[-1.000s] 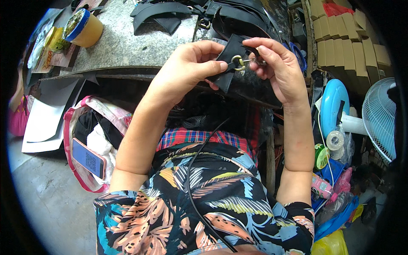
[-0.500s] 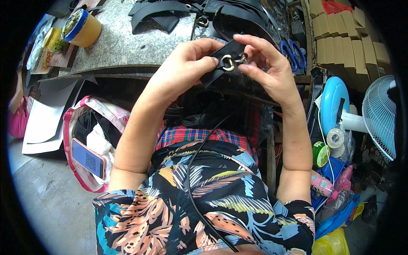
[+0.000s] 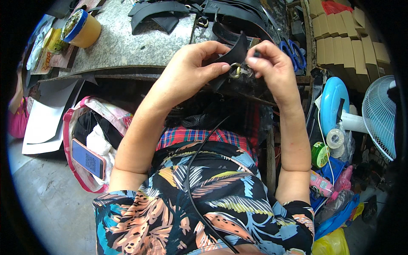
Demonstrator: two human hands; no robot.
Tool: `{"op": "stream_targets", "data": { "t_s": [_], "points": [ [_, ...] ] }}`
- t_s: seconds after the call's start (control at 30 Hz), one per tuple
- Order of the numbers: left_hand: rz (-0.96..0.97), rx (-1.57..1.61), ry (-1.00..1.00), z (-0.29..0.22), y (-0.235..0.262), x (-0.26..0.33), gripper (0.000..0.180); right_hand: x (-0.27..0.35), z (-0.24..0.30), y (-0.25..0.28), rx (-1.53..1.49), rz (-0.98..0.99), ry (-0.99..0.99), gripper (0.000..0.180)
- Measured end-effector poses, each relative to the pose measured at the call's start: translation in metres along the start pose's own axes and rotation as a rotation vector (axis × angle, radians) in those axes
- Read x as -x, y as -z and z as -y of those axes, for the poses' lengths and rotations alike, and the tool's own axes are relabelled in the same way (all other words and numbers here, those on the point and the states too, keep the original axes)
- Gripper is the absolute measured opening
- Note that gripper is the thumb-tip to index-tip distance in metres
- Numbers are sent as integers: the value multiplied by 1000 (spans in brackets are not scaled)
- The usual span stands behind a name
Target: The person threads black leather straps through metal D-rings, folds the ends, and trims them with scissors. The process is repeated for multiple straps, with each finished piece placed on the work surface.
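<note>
Above my lap, in front of the table edge, my left hand grips a black leather-like strap piece between thumb and fingers. A pale gold metal ring hangs at the strap, by my left thumb tip. My right hand is closed in a pinch just right of the ring, with curled fingers. Small metal hardware shows blurred below its fingertips; what exactly the pinch holds I cannot make out.
More black straps lie on the grey speckled tabletop. Blue-handled scissors rest at its right. A tub stands left. A fan and cardboard boxes are at right; a bag with a phone sits at left.
My right fingers have left the strap's top edge and curled into a pinch. The strap has turned more edge-on, and the ring has shifted slightly right and down.
</note>
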State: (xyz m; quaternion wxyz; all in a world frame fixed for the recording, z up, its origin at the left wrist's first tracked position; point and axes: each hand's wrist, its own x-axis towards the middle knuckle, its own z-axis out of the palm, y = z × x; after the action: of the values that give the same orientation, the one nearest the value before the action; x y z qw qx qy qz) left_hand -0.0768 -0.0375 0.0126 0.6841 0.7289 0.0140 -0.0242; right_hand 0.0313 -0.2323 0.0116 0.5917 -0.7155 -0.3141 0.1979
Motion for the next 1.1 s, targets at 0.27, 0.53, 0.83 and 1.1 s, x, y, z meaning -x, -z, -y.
{"op": "stream_targets", "data": {
  "t_s": [0.27, 0.53, 0.83, 1.1],
  "points": [
    [-140, -226, -93, 6, -1, 4, 28, -6, -12, 5, -160, -159, -110, 13],
    [-268, -624, -165, 6, -7, 9, 31, -9, -7, 18, -380, 49, -241, 20],
    [-49, -96, 109, 4, 5, 13, 27, -9, 1, 23, -165, -7, -224, 16],
    [53, 472, 156, 11, -2, 18, 31, -16, 0, 10, -138, 105, -125, 11]
  ]
}}
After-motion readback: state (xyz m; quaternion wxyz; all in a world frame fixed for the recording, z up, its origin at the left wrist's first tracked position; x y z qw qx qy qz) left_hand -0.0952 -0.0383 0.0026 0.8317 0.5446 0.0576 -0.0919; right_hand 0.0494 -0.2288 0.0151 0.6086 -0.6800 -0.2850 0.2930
